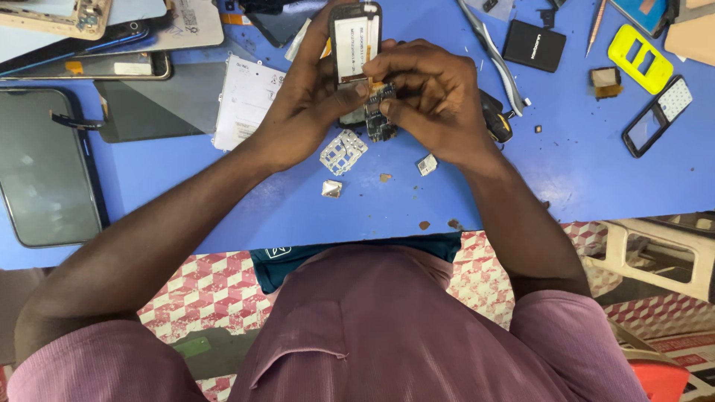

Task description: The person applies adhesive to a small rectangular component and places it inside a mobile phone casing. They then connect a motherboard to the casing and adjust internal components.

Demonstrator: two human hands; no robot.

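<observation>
Blue worktable [223, 208] lay littered with phone parts, both hands busy above it.
Left hand [302, 112] clasped the opened phone [356, 45]; right hand [432, 97] fingers were pinched shut on its circuit board [380, 123]. Tugging hard could tear the ribbon, or scatter the loose metal shield [343, 152].

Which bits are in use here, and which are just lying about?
In use: left hand and right hand grip the opened phone and its circuit board.
Lying about: metal shield, black battery, yellow cover, tweezers, big screen.
</observation>
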